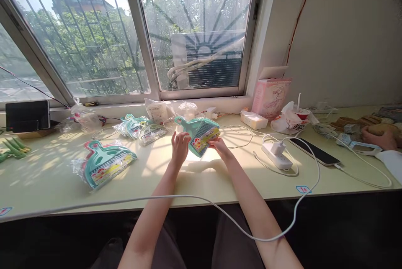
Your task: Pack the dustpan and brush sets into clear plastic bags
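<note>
A teal dustpan-and-brush set (198, 131) in clear wrapping, with a yellow label, is held above the table in the middle. My right hand (220, 147) grips its lower right corner between thumb and fingers. At its left edge is my left hand (181, 145), fingers curled and touching the wrapping near the handle side; the thumb is hidden. On the left of the table lie wrapped pink and teal dustpans (105, 162). Further back, another teal dustpan set (133, 126) sits beside a wrapped greenish one (151, 133).
A white cable crosses over my forearms. A power strip (277, 157), a phone (314, 151) and a pink box (270, 95) are to the right. Another person's hand (381, 138) shows at the far right. A black tablet (27, 116) stands at the back left.
</note>
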`<state>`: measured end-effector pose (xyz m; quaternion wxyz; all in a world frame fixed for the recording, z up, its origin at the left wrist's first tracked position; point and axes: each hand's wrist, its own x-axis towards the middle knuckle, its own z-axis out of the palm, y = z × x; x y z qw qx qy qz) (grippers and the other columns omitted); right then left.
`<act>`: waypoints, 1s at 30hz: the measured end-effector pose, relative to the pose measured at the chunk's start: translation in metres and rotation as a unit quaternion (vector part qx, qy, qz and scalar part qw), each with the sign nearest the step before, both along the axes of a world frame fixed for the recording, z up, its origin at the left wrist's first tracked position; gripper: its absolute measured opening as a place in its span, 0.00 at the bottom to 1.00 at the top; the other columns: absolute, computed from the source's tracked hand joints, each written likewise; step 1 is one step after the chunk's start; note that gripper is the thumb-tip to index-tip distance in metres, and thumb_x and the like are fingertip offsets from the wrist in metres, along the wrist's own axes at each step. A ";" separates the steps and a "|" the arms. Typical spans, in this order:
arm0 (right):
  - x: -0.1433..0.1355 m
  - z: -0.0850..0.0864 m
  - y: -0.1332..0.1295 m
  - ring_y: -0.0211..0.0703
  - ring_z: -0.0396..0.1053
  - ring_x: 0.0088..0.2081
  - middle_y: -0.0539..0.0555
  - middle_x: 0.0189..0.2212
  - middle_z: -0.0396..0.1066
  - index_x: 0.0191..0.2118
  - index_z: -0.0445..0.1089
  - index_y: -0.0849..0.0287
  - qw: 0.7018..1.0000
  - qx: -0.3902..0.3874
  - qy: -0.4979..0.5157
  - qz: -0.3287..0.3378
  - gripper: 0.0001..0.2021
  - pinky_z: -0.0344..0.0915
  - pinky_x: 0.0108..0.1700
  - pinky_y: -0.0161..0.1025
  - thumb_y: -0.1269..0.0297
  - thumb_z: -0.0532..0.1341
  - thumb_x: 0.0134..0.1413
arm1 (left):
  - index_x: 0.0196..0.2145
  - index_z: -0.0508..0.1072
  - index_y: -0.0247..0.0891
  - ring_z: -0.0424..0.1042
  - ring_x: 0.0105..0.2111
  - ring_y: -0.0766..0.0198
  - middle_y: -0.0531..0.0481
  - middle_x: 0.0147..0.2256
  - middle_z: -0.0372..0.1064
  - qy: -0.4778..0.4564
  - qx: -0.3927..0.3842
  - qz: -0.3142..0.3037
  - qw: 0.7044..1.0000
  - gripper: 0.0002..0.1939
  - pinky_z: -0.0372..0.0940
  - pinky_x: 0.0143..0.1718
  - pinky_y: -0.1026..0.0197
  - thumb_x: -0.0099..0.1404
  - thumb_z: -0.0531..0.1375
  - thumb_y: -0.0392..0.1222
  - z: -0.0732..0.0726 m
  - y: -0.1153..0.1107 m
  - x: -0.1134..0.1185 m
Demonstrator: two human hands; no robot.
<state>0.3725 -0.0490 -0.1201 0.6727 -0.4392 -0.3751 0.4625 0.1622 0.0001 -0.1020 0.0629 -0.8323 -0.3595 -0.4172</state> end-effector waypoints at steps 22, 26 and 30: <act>-0.022 -0.011 0.011 0.58 0.80 0.46 0.57 0.37 0.83 0.34 0.76 0.58 0.991 0.055 0.058 -0.103 0.16 0.77 0.55 0.61 0.59 0.77 0.38 | 0.57 0.76 0.38 0.76 0.59 0.40 0.36 0.55 0.79 -0.410 -0.532 -0.319 0.669 0.38 0.68 0.62 0.40 0.55 0.77 0.60 -0.021 0.006 0.032; -0.026 -0.011 0.011 0.53 0.81 0.44 0.56 0.36 0.81 0.35 0.74 0.58 0.984 0.060 0.084 -0.143 0.13 0.79 0.53 0.54 0.63 0.75 0.42 | 0.55 0.77 0.39 0.78 0.56 0.38 0.34 0.56 0.78 -0.343 -0.591 -0.316 0.658 0.34 0.68 0.61 0.35 0.55 0.77 0.56 -0.026 0.008 0.030; -0.025 -0.007 0.008 0.52 0.81 0.46 0.56 0.38 0.81 0.38 0.74 0.58 0.982 0.064 0.129 -0.123 0.13 0.80 0.53 0.51 0.68 0.74 0.45 | 0.57 0.78 0.40 0.67 0.66 0.34 0.32 0.63 0.72 -0.289 -0.588 -0.409 0.635 0.39 0.60 0.66 0.34 0.56 0.74 0.66 -0.023 0.019 0.012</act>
